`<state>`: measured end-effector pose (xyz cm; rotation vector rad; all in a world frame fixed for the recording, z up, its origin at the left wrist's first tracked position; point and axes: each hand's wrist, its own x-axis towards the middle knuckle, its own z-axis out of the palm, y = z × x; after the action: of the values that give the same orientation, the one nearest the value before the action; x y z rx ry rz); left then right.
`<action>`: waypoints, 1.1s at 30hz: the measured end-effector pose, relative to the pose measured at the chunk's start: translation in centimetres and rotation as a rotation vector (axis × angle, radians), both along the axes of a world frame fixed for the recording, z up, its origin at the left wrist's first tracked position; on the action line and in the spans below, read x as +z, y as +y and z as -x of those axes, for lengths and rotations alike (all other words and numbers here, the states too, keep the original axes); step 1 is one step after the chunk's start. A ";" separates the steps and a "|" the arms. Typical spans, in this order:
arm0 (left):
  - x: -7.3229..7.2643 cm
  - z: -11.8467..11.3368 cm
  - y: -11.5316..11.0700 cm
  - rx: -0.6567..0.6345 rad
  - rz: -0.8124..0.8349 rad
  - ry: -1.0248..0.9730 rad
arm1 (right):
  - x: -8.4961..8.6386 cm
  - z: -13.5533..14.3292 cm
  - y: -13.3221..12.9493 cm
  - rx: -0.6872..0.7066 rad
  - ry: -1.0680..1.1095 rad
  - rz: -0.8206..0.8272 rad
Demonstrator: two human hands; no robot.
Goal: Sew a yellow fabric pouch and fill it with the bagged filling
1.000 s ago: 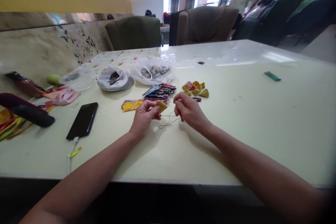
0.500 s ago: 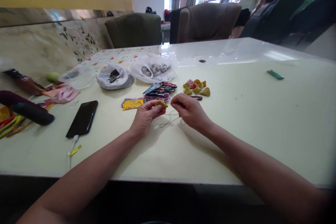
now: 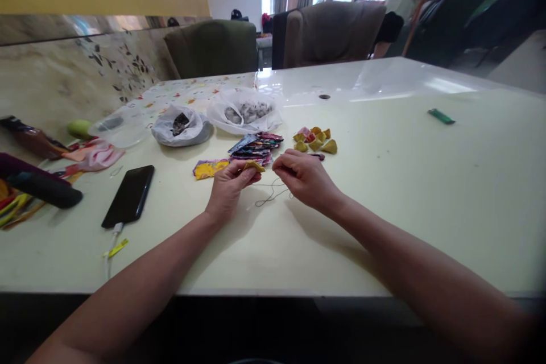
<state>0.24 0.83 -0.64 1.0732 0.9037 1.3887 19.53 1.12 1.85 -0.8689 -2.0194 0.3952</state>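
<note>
My left hand (image 3: 228,187) pinches a small folded piece of yellow cloth (image 3: 255,166) between thumb and fingers. Just to its right, my right hand (image 3: 309,179) is closed in a pinch; what its fingertips hold is too small to make out. A dark thread (image 3: 268,200) loops on the table below and between both hands. Beyond them lies a stack of patterned cloth pieces (image 3: 251,147), with a yellow cloth piece (image 3: 210,169) beside my left hand. Several small yellow and red cloth cones (image 3: 328,147) sit past my right hand, near a dark, partly hidden object (image 3: 318,156).
Two white plastic bags (image 3: 187,135) with grey and dark stuffing stand behind the cloth. At left are a phone (image 3: 129,196) on a white cable, a dark cylinder (image 3: 51,189) and pink cloth (image 3: 97,154). A green lighter (image 3: 441,116) lies far right. A person (image 3: 405,0) bends near the chairs.
The view has shifted slightly, so the table things appear a little further left. Both hands keep nearly the same pose and grip. A brown stick now shows beside the person at the back.
</note>
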 end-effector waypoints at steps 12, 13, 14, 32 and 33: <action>0.0 0.0 0.0 0.064 -0.124 0.077 | -0.1 0.1 -0.1 0.016 -0.029 0.033; 0.0 0.0 0.0 0.067 -0.129 0.079 | -0.1 0.1 -0.1 0.019 -0.023 0.035; 0.0 0.0 0.0 0.072 -0.133 0.079 | -0.1 0.1 0.0 0.021 -0.019 0.037; 0.0 0.1 0.0 0.008 -0.135 0.132 | -0.5 1.0 -0.5 0.135 0.518 0.807; -0.1 0.2 0.0 0.006 -0.143 0.140 | -0.4 1.0 -0.5 0.156 0.562 0.855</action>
<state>0.05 0.80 -0.70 1.2897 0.9194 1.4136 18.55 0.63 1.41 -0.9412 -1.3612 1.4788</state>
